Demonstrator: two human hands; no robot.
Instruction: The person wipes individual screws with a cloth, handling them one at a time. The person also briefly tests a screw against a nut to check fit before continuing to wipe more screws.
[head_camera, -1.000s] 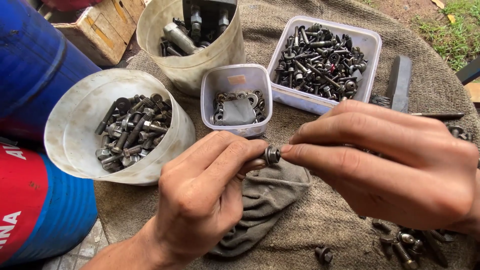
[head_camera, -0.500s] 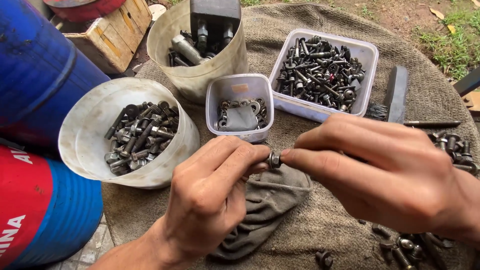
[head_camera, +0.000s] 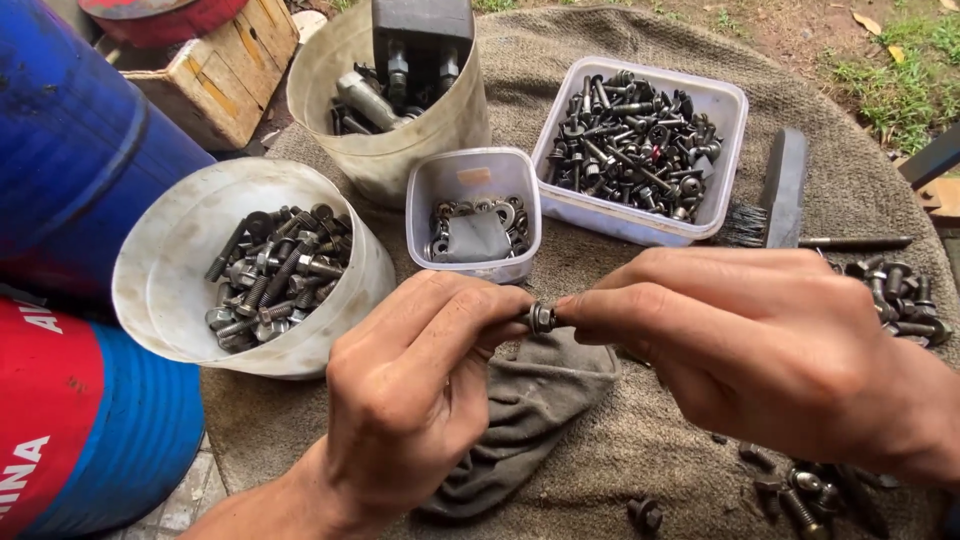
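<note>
We see both hands meeting over the middle of the surface (head_camera: 640, 440), a round top draped in coarse brown sacking. The left hand (head_camera: 415, 390) is closed, its thumb and forefinger pinching one side of a small bolt with a washer (head_camera: 541, 318). The right hand (head_camera: 760, 350) is likewise closed, its fingertips pinching the other side of the same bolt, so that the piece is held in the air between the two hands, just above a crumpled grey rag (head_camera: 520, 420) lying on the sacking.

Toward the left edge stands a round white tub (head_camera: 160, 290) holding loose dark bolts. Toward the far edge stands a taller cream bucket (head_camera: 400, 150) with larger metal parts and a dark block inside. Just beside it, nearer the hands, sits a small clear square container (head_camera: 470, 175) with washers and a grey scrap in it. Toward the far right edge we note a larger clear rectangular box (head_camera: 725, 150) filled with dark bolts and nuts. A wire brush (head_camera: 780, 195) lies beside that box. Loose bolts (head_camera: 895, 295) are scattered near the right edge, with more near the front edge. A blue and red drum (head_camera: 70, 300) stands off the left edge.
</note>
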